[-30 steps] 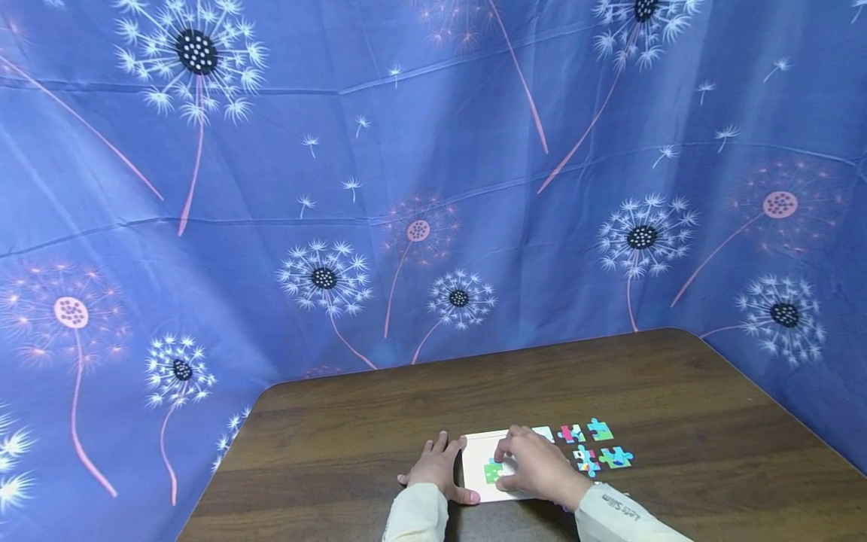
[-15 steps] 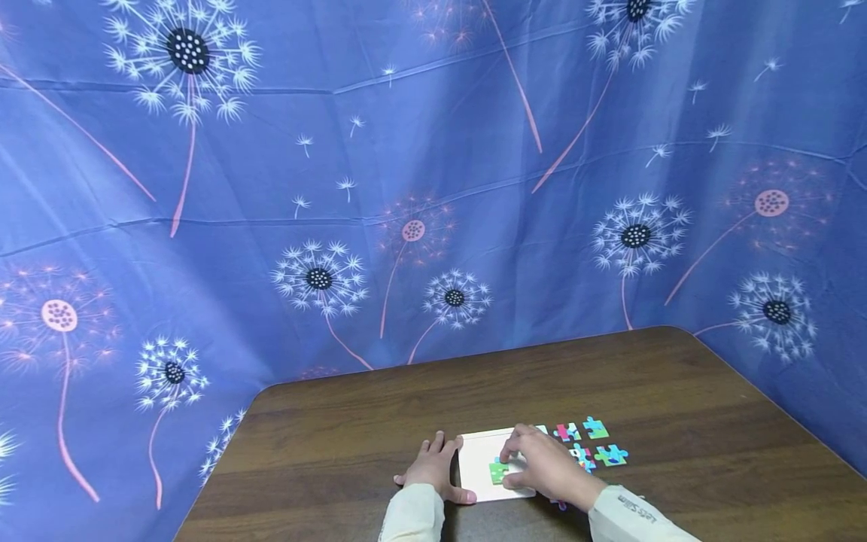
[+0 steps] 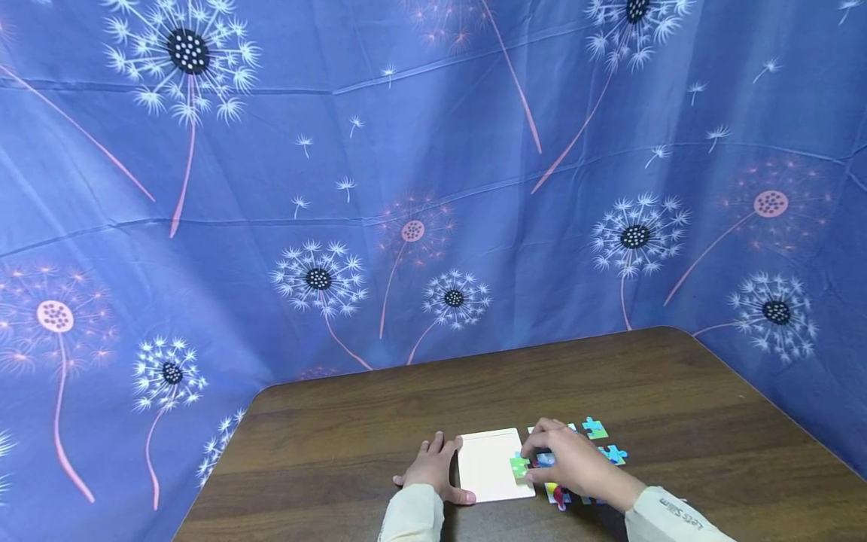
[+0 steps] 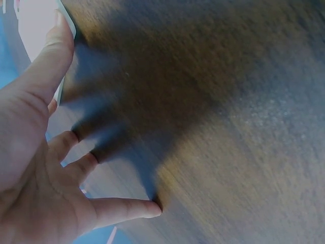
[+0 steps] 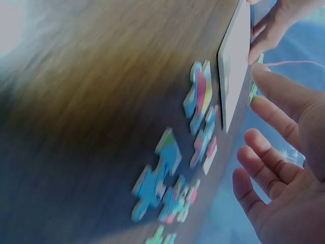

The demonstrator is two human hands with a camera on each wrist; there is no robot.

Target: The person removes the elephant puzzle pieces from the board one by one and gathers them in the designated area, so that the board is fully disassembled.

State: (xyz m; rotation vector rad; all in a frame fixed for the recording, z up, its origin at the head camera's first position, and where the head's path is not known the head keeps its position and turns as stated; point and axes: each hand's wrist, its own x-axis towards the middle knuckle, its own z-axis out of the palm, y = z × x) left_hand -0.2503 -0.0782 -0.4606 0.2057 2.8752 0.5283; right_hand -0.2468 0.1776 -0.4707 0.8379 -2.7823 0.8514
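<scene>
A pale square puzzle board (image 3: 486, 474) lies on the wooden table. My left hand (image 3: 430, 468) rests at its left side with fingers spread, the thumb on the board's near corner. In the left wrist view that thumb (image 4: 53, 53) lies along the board's edge (image 4: 38, 25). My right hand (image 3: 576, 461) pinches a green jigsaw piece (image 3: 518, 467) between thumb and index finger, over the board's right edge. The right wrist view shows the piece (image 5: 253, 92) held above the table, its face mostly hidden by the fingers.
Several loose jigsaw pieces lie right of the board, partly covered by my right hand: a green-blue one (image 3: 594, 428), another (image 3: 614, 454) and a yellow-red one (image 3: 558, 494). The right wrist view shows blue pieces (image 5: 150, 188) close together. A blue dandelion-print cloth (image 3: 379, 301) hangs behind the table.
My right hand has moved right with the green jigsaw piece, from the middle of the board to its right edge. The left hand stays in place on the board.
</scene>
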